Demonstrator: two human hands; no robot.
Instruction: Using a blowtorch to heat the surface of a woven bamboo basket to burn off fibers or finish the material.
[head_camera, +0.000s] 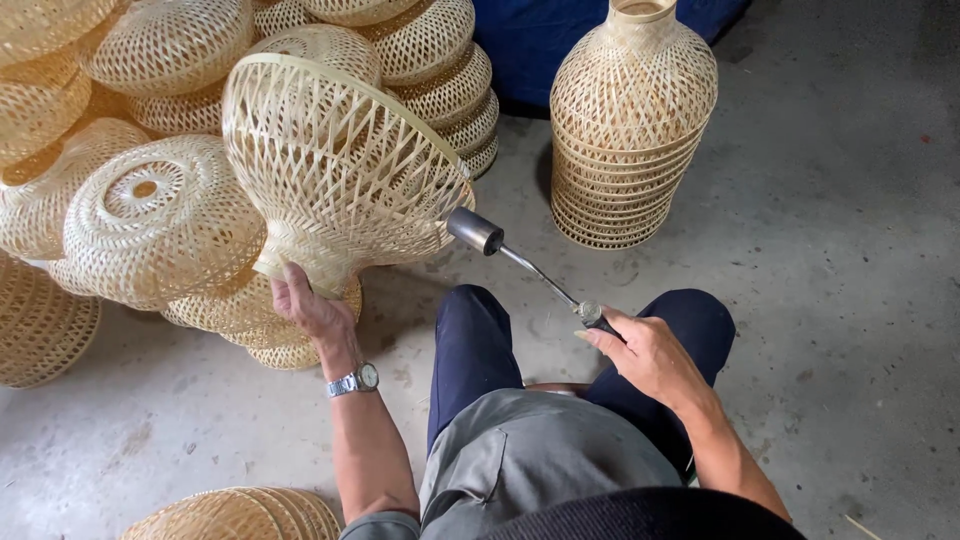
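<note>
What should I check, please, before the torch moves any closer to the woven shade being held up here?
1. Left hand grips the woven bamboo shade by its narrow neck: ok.
2. Right hand holds the torch at its rear end: ok.
3. Torch nozzle points at the shade's lower rim, close to it: ok.
4. Flame lit at the nozzle: cannot tell.
5. Pile of woven shades lies right behind the held one, near the nozzle's line: not ok.
6. Stack of nested baskets stands apart, to the right of the nozzle: ok.
</note>
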